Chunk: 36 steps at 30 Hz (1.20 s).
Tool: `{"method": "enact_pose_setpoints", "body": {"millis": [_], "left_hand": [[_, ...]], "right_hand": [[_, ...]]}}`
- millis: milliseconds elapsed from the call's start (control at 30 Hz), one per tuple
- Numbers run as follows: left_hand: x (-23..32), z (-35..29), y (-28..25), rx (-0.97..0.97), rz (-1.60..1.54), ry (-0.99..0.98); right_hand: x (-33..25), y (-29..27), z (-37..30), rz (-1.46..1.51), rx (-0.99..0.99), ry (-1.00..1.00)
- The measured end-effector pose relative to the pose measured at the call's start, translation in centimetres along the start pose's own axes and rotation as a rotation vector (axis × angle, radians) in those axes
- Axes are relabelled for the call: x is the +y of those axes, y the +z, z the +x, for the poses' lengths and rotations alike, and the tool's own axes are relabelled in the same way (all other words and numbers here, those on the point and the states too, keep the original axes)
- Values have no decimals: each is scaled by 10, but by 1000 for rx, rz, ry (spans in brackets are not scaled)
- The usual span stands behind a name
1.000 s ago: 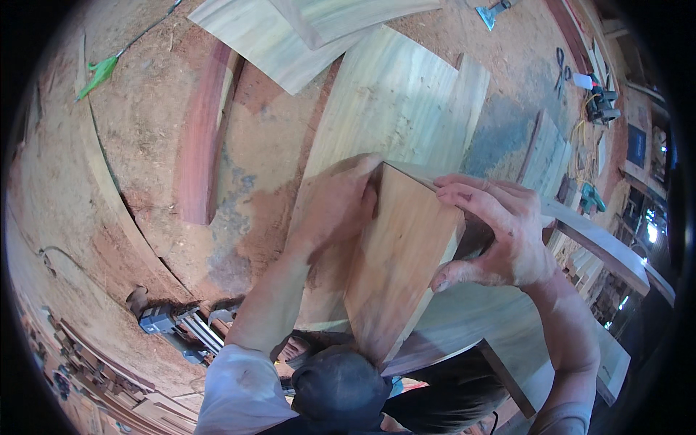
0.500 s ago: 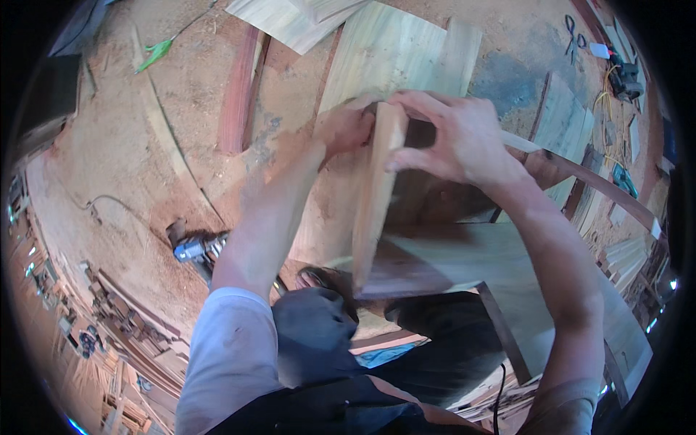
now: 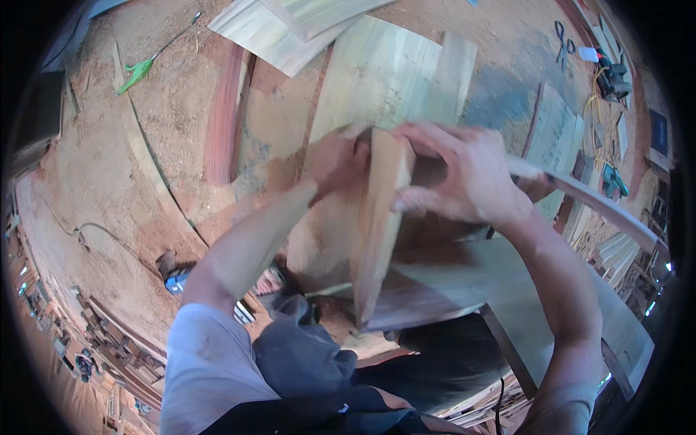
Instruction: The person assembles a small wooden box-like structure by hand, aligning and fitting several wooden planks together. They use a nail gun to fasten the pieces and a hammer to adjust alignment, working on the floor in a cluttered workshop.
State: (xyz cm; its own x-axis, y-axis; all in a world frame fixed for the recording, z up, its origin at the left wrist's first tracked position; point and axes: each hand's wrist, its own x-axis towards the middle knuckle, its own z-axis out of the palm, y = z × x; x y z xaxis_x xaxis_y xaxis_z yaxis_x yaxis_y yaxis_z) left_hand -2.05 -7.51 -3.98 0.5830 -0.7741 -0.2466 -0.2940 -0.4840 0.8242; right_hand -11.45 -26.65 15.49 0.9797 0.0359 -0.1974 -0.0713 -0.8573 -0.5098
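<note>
1. both hands are on the held board: the left hand is curled at its far end, fingers bent and partly hidden, while the right hand spreads thumb and fingers in a wide c, tips meeting the wood. from here i read both as having hold of it; how tightly, i cannot tell.
2. i see the board standing steeply, narrow side toward my camera, its near end coming down at the near left corner of a pale panel; touching or just above, i cannot tell.
3. dark trousers show along the panel's near edge.
4. off to the left, a blue-and-dark tool sits on the dusty floor.
5. beyond the panel's far edge, a curved strip runs out to the right.
6. past the hands, a wide pale board lies flat, a reddish plank apart from its left edge.
7. farther out, overlapping boards lie near its far left corner.
</note>
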Motion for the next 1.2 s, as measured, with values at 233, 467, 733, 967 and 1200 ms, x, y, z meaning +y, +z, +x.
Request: {"method": "enact_pose_setpoints", "body": {"millis": [233,467,733,967,1200], "left_hand": [[19,-21,-3,-31,-425,-91],[15,-17,-4,-34,-256,-24],[7,-7,-8,-79,-221,93],[6,-9,-8,-121,-211,58],[3,-11,-5,-27,-149,159]], "right_hand": [[-8,-11,11,53,-2,-10],[-4,-13,16,69,-17,-33],[-4,-16,16,77,-8,-52],[12,-20,16,48,-194,-89],[11,-11,14,68,-101,-79]]}}
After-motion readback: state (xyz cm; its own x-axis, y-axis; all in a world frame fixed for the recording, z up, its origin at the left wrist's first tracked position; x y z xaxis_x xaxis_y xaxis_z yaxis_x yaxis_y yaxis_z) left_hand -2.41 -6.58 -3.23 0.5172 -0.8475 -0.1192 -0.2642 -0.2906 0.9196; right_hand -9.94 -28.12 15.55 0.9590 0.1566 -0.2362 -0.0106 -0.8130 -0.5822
